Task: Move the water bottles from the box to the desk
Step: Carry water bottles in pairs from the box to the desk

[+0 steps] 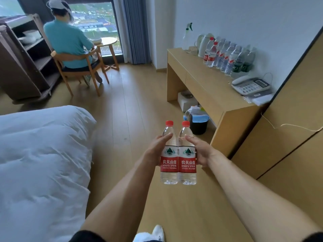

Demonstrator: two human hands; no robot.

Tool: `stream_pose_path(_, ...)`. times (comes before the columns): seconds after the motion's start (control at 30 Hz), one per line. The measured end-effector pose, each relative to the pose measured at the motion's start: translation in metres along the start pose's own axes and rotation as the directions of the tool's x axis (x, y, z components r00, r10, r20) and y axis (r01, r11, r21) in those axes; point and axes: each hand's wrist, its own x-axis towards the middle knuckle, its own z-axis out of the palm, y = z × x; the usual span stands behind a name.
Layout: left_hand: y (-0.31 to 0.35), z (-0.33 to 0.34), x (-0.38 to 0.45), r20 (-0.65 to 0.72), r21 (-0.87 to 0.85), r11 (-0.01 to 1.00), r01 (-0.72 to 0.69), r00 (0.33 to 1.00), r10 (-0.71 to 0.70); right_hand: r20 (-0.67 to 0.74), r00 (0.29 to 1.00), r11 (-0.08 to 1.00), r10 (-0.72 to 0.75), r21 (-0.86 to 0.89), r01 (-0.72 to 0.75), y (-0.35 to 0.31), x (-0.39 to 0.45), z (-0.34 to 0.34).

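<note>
Carrying two water bottles (178,154) upright and touching, left hand (154,151) and right hand (201,151) each gripping one, above floor near the desk (209,88); next setting them, apparently, beside the far-right bottle row (227,56); box not in view.

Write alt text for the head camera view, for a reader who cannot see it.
Two hands, left and right, hold two red-capped water bottles upright and side by side above a wooden floor. Ahead to the right, a desk carries a row of bottles, a kettle and a telephone; a bed lies to the left.
</note>
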Motion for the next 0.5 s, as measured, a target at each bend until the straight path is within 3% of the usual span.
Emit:
stream_pose_path(0.23, 0.105, -0.05, 0.093, 0.022, 0.052, 0.998, -0.03, 0.999, 0.029, -0.086, 0.995, 0.999, -0.04, -0.027, 0.037, -0.088, 0.098, 0.044)
stream_pose_path(0.5, 0.178, -0.081, 0.173, 0.044, 0.107, 0.994, -0.024, 0.999, 0.019, -0.125, 0.991, 0.998, -0.052, 0.023, 0.056, -0.145, 0.185, 0.063)
